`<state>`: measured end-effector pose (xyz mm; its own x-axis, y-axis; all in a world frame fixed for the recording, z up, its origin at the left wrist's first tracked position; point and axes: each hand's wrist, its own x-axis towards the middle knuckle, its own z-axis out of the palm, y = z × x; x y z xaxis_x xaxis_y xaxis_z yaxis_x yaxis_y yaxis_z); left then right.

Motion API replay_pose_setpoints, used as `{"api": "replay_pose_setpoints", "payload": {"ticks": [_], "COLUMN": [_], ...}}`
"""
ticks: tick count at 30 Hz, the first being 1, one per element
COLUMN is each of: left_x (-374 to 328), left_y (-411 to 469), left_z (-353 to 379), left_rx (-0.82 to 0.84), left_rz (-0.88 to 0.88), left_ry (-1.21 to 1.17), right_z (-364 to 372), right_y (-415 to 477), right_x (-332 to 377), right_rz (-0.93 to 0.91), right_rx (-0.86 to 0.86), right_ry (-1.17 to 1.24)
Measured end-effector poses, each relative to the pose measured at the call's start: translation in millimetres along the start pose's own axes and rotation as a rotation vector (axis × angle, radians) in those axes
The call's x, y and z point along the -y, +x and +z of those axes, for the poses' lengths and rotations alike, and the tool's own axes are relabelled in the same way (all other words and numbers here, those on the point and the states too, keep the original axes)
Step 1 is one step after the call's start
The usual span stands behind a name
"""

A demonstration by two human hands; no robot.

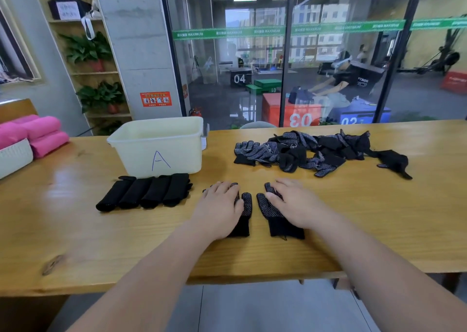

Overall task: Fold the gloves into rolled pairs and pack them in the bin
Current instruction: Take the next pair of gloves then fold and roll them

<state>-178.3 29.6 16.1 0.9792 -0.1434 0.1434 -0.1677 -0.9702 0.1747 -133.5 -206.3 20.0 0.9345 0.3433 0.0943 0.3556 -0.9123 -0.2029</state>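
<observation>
**Flattening one pair of gloves before rolling**

We are pressing both hands flat on the counter [353, 218], one glove under each. The left hand [222, 205] is lying palm down, fingers straight and slightly spread, on the left glove [247, 206]. The right hand [295, 202] is doing the same on the right glove [274, 218]. Nothing is being pinched. The two gloves are lying side by side, close but apart, dotted side up, cuffs toward us. We are judging this as smoothing and lining them up so they stack and roll evenly.

The rolled pairs [144, 192], four of them, are sitting in a row touching each other, just in front of the bin [126, 152]. They are on the counter, not in the bin, and are probably being batched to pack together. The bin is standing to the left of the hands, within easy reach; we cannot tell whether anything is lying inside it. The pile of gloves [310, 152], loose and tangled, is waiting behind the hands to the right. It is lying well apart from the rolled pairs, which is likely keeping done and undone work separate.

Writing: the bin is carrying a hand-drawn blue letter "A" [160, 160] on its front wall. The green strip [227, 32] on the glass is repeating "MAXIMUM" beside characters we are not making out. Beyond the glass we are reading a black box marked "04" [239, 78], a red box marked "03" [300, 119] and a blue box marked "02" [350, 121]. The orange sticker [156, 99] on the pillar is too small to read.
</observation>
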Motion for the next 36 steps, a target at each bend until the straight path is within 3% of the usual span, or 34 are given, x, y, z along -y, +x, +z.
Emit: {"api": "replay_pose_setpoints", "payload": {"ticks": [5, 18, 21, 27, 31, 36], "left_x": [-1.2, 11.0, 15.4, 10.1, 13.9, 21.4], "left_y": [16.2, 18.3, 5.5, -11.2, -26.9, -18.8], "left_z": [25.0, 20.4, 22.1, 11.9, 12.3, 12.2], "left_rx": [0.141, 0.21, 0.184, -0.037, 0.193, 0.21], "left_rz": [-0.101, -0.073, -0.053, -0.031, 0.021, -0.012], "left_ry": [0.042, 0.093, 0.08, -0.028, 0.022, 0.062], "right_z": [28.8, 28.3, 32.0, 23.5, 18.9, 30.8], "right_y": [12.5, 12.6, 2.0, -7.1, -24.8, -22.1], "right_x": [22.1, 21.2, 24.2, 23.0, 21.8, 25.5], "right_rz": [0.109, 0.113, 0.075, -0.028, -0.109, -0.112], "right_rx": [0.075, 0.113, 0.115, 0.059, 0.1, 0.081], "right_ry": [-0.079, -0.132, -0.134, 0.009, -0.003, -0.017]}}
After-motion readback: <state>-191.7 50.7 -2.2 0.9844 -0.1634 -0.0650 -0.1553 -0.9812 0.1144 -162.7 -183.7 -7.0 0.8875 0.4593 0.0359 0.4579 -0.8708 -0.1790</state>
